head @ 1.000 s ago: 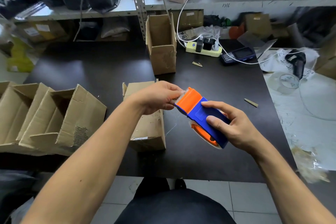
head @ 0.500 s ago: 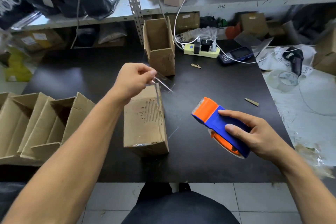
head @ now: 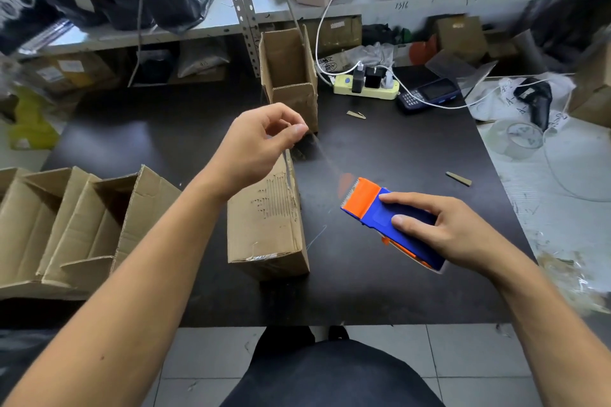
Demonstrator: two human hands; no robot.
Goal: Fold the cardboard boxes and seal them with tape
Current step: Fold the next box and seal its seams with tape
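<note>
the closed cardboard box [head: 266, 225] lies on its side near the middle of the dark table [head: 380, 291] and serves as the landmark here. just above its far end, the left hand [head: 254, 145] hovers with thumb and forefinger pinched on the end of a clear strip of tape [head: 325, 157], the other fingers loosely curled. the strip runs, faint and blurred, from that pinch out to the right of the box toward the toothed orange edge of the blue and orange tape dispenser [head: 390, 225]. the right hand [head: 453, 235] grips the dispenser's body, fingers wrapped over its top, right of the box and off the table surface. behind the box stands an open upright carton [head: 291, 82]. left of the box, several open boxes [head: 66, 225] lie stacked together. a clear tape roll [head: 519, 140] sits far right of it.
</note>
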